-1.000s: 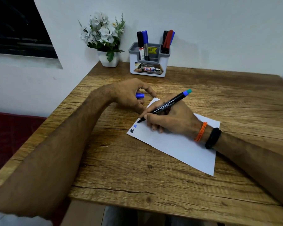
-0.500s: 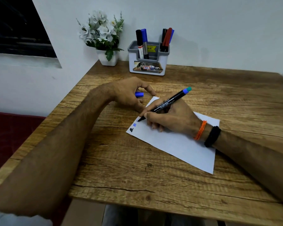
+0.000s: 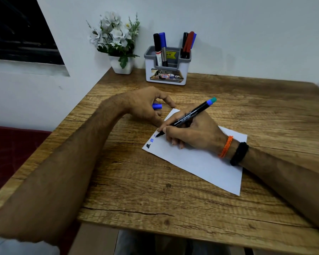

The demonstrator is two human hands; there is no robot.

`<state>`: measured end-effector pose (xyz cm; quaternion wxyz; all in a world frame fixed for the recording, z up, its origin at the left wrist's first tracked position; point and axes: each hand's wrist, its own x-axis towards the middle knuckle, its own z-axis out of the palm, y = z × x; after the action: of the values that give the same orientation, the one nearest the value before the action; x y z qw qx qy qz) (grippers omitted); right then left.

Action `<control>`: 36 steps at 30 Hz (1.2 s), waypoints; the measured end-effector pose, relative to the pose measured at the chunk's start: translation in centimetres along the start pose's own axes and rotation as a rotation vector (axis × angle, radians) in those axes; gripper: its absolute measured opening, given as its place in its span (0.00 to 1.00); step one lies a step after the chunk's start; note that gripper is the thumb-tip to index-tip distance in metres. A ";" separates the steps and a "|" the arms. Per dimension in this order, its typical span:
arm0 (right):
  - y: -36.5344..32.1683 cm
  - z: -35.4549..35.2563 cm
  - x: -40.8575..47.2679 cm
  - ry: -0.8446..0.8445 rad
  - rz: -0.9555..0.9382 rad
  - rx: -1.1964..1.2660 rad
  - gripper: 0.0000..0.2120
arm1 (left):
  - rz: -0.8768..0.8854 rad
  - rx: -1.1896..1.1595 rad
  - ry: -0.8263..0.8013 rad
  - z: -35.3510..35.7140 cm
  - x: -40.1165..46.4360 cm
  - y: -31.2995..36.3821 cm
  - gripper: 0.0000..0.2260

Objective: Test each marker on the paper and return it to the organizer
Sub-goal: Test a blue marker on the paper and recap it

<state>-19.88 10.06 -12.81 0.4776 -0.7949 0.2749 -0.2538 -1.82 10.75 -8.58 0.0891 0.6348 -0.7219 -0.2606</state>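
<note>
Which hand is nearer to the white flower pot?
The left hand. It holds a blue cap on the table below the flower pot. The right hand writes on the paper, farther from the pot.

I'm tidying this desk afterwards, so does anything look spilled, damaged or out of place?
Nothing stands out. The paper lies flat, skewed to the table edge, with small test marks. The right hand writes with the marker; the left hand holds its blue cap. The organizer stands upright.
</note>
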 end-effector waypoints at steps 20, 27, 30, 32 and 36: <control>0.6 -0.8 0.9 0.055 -0.040 0.257 0.06 | 0.028 -0.044 0.019 0.1 0.8 -1.6 0.25; -0.3 -2.8 1.7 0.172 -0.025 0.371 0.06 | 0.066 -0.254 0.241 -0.2 1.3 -2.7 0.10; -0.1 -3.7 2.0 0.263 -0.034 0.338 0.05 | 0.120 -0.312 0.319 0.0 1.5 -2.4 0.07; 0.0 -4.1 2.1 0.312 -0.026 0.371 0.04 | 0.161 -0.310 0.358 0.3 1.6 -2.1 0.06; 0.2 -5.0 2.2 0.343 -0.011 0.435 0.04 | 0.210 -0.386 0.437 0.5 1.7 -1.8 0.06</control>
<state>-21.62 5.37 -10.56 0.5820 -0.6207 0.2864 -0.4403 -0.84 9.18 -10.25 0.3874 0.5690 -0.6847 -0.2396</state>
